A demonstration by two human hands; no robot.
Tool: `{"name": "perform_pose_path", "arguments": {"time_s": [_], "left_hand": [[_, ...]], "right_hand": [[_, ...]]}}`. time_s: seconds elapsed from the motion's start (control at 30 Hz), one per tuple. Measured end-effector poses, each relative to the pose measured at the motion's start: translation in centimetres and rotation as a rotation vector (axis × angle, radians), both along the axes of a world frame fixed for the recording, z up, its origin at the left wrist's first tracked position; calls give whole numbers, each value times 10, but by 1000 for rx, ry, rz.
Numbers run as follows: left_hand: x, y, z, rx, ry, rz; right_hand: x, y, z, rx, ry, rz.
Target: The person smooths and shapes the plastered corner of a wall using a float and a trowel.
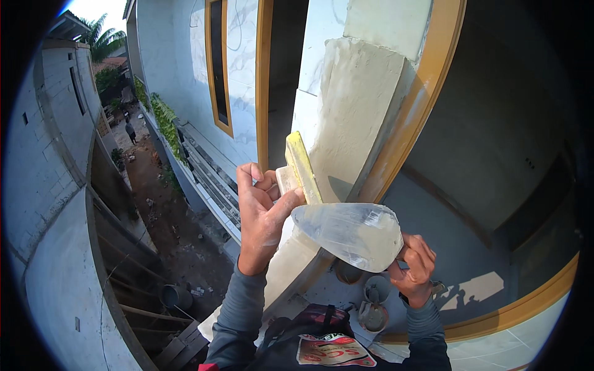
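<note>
My left hand is closed round the pale grip of a yellow hand float. The float is tilted, seen nearly edge-on, and smeared with grey plaster. In my right hand is a trowel with a broad metal blade, its handle mostly hidden by my fingers. The blade points left, with a film of plaster on it, and its tip lies close to the float's lower end; I cannot tell whether they touch. Just beyond both tools stands a narrow wall face coated in smooth beige plaster.
A wooden door frame borders the plastered face on the right. Buckets stand on the floor below me. To the left, the ledge drops to a dirt alley with a dark bucket and a distant person.
</note>
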State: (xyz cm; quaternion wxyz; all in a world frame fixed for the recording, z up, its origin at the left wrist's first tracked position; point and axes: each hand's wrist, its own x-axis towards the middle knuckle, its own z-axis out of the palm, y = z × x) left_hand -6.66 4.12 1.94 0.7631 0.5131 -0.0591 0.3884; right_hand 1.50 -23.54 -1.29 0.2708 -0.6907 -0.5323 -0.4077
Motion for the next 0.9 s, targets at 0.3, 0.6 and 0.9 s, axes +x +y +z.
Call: {"name": "perform_pose_path", "arguments": {"time_s": [0.3, 0.6, 0.9], "left_hand": [[-12, -1, -26, -57, -64, -489], [-10, -3, -21, -142, -204, -724], [-13, 23, -13, 60, -58, -695]], "right_hand": [[-13, 28, -3, 267, 358, 30], [-31, 25, 8, 23, 156, 4], [-59, 31, 121, 352, 965, 27]]}}
